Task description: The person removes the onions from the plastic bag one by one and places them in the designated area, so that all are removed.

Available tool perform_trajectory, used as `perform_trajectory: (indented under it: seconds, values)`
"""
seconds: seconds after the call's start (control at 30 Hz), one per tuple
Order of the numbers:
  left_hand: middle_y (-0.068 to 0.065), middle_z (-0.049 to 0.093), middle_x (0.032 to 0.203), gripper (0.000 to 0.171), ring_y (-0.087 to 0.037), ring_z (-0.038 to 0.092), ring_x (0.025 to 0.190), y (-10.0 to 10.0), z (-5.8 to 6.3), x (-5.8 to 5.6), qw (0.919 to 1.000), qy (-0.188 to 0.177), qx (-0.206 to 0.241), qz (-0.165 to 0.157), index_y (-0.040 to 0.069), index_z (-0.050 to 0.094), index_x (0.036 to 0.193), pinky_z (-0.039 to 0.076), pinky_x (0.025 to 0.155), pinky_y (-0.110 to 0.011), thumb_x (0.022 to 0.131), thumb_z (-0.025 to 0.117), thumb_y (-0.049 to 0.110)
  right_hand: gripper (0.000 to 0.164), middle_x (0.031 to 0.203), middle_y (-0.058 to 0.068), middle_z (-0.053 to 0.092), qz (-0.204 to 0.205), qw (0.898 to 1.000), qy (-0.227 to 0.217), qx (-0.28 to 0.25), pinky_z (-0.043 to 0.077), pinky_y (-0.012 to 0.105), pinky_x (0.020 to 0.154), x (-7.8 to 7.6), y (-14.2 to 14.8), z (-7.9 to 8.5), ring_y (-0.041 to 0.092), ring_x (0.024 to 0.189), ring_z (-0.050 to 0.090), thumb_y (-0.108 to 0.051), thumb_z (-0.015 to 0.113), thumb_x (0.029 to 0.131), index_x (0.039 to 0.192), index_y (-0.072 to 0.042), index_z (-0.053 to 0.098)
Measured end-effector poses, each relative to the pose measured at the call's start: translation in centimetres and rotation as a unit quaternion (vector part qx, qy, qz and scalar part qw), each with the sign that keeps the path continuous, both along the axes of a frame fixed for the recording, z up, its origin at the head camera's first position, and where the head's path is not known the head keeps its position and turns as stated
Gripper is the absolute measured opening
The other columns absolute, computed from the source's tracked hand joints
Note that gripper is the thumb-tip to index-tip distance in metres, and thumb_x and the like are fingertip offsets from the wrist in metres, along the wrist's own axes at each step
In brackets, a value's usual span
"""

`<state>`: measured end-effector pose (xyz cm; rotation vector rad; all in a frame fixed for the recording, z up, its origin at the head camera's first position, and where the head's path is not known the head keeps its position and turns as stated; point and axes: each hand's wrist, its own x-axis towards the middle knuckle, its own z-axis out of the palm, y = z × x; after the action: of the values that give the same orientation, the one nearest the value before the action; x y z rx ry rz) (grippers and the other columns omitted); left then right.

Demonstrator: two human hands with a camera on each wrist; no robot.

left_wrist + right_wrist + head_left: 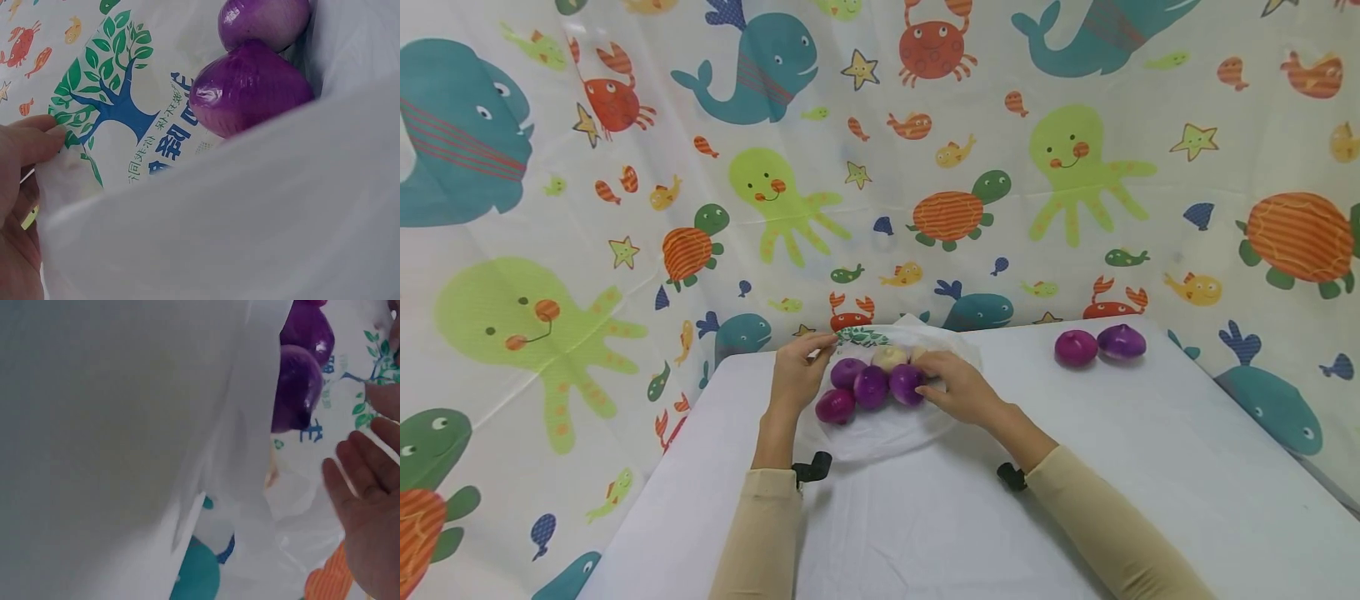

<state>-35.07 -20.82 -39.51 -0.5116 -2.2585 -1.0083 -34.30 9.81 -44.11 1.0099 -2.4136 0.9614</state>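
A white plastic bag (pixel 865 446) with a green-leaved tree print (pixel 119 94) is spread on the table. Several purple onions (pixel 871 387) and a pale onion (pixel 889 358) lie grouped within its outline. My left hand (pixel 796 371) pinches the bag's edge near the print, thumb against fingers. At the group's right side is my right hand (pixel 958 387), beside a purple onion (pixel 907 385). In the right wrist view its fingers (pixel 359 465) are extended and hold nothing. A white sheet of the bag hides part of the onions in both wrist views.
Two more purple onions, one reddish (pixel 1076 348) and one darker (pixel 1122 342), sit at the table's far right. A white cloth covers the table (pixel 910 533). Behind it hangs a curtain (pixel 850 283) printed with sea animals.
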Motion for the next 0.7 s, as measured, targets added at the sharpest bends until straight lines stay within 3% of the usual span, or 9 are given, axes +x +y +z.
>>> perform_trajectory:
  seconds: [0.13,0.33,0.57,0.7]
  values:
    - [-0.007,0.078,0.114,0.02,-0.023,0.074,0.103,0.0,0.0,-0.1,1.0,0.002,-0.002,0.0,0.008,0.081,0.113,0.062,0.075,-0.026,0.096,0.072,0.002,0.042,0.136,0.01,0.068,-0.021,0.999,0.001,0.024,0.05,0.048,0.113,0.2,-0.6,-0.2,0.03,0.131,0.06,-0.018,0.078,0.094,0.133,-0.006,0.067]
    - [-0.009,0.078,0.114,0.02,-0.025,0.074,0.105,0.0,0.0,0.0,1.0,0.008,-0.003,0.001,0.007,0.08,0.113,0.065,0.077,-0.037,0.096,0.072,0.0,0.04,0.135,0.009,0.068,-0.039,0.999,-0.004,0.024,0.05,0.047,0.113,0.1,-1.2,-0.2,0.03,0.131,0.06,-0.019,0.079,0.094,0.131,-0.008,0.068]
    - [-0.009,0.079,0.112,0.019,-0.025,0.074,0.103,0.0,0.0,0.0,0.9998,0.017,-0.006,0.005,0.007,0.081,0.112,0.064,0.075,-0.033,0.096,0.072,0.001,0.045,0.137,0.009,0.067,-0.061,0.996,-0.021,0.055,0.049,0.047,0.115,-0.3,-1.5,-0.5,0.03,0.131,0.059,-0.022,0.079,0.093,0.134,-0.008,0.066]
    - [-0.008,0.079,0.112,0.019,-0.024,0.075,0.103,0.1,0.0,0.0,0.9998,0.015,-0.006,0.007,0.007,0.081,0.112,0.065,0.076,-0.037,0.096,0.072,0.001,0.049,0.137,0.01,0.066,-0.067,0.995,-0.037,0.062,0.048,0.049,0.115,-0.7,-1.9,-0.8,0.032,0.131,0.058,-0.022,0.08,0.092,0.136,-0.008,0.065]
